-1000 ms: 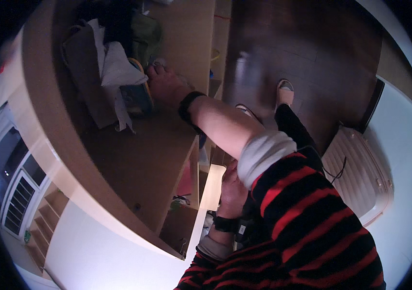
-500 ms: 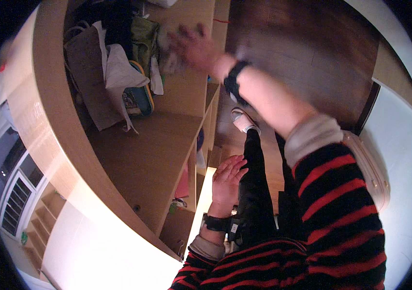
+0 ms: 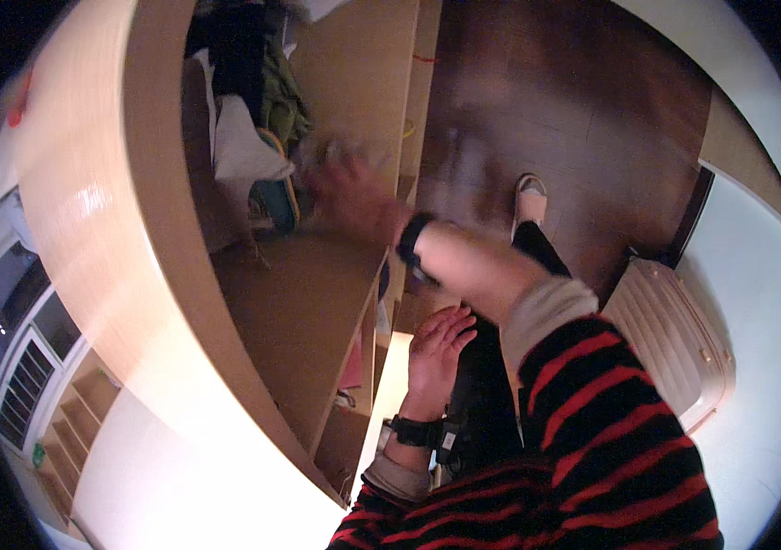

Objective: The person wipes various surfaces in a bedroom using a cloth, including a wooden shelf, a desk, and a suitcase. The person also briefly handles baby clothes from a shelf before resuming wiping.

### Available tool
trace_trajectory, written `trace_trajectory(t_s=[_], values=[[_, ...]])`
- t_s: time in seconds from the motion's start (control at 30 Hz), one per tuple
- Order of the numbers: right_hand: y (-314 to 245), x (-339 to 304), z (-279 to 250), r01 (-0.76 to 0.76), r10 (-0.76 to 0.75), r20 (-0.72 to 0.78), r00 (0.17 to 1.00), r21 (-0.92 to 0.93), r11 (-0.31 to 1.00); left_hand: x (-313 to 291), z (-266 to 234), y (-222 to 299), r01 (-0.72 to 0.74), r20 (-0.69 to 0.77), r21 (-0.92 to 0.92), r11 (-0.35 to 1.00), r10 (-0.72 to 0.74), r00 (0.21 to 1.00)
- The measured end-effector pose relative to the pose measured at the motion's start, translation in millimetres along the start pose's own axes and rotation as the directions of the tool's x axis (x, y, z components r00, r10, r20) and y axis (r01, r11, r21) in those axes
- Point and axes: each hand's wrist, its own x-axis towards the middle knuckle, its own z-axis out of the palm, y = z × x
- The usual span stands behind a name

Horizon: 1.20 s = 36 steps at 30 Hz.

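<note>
My right hand is over the wooden shelf, blurred by motion. Its fingers look spread, and no held thing can be made out. Close to its fingertips are a teal item with a yellow-orange rim and a white sheet of paper or cloth. Behind these lie an olive green cloth item and dark fabric. My left hand is low in front of my body, beside the shelf's edge, its fingers stretched out and nothing in it.
A pale ribbed suitcase stands by the white wall at right. Dark wooden floor extends ahead, where my shoe shows. A curved pale wooden panel borders the shelf on the left. Lower compartments hold small items.
My right hand has come nearer to me, down along the shelf. The view has shifted, showing more of the suitcase, and my foot appears farther right. My left hand stays nearly in place.
</note>
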Motion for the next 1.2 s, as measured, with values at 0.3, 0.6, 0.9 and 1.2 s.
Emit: trace_trajectory(t_s=[0.3,0.6,0.9,1.2], values=[[66,-16,-14,0.209,-0.2,-0.121,0.972,0.065,0.976,25,4,-7,0.102,-0.067,0.098,0.99,-0.096,0.993],[131,90,-63,-0.013,-0.017,-0.344,0.939,-0.085,0.996,57,-10,-33,0.149,-0.057,0.062,0.987,-0.145,0.988],[187,116,-106,-0.304,0.239,-0.628,0.741,0.003,0.953,49,-22,-29,0.124,-0.088,0.152,0.981,-0.112,0.99],[206,171,-137,0.008,0.129,-0.846,0.517,0.155,0.988,47,-9,-24,0.064,0.001,0.122,0.99,-0.065,0.998]])
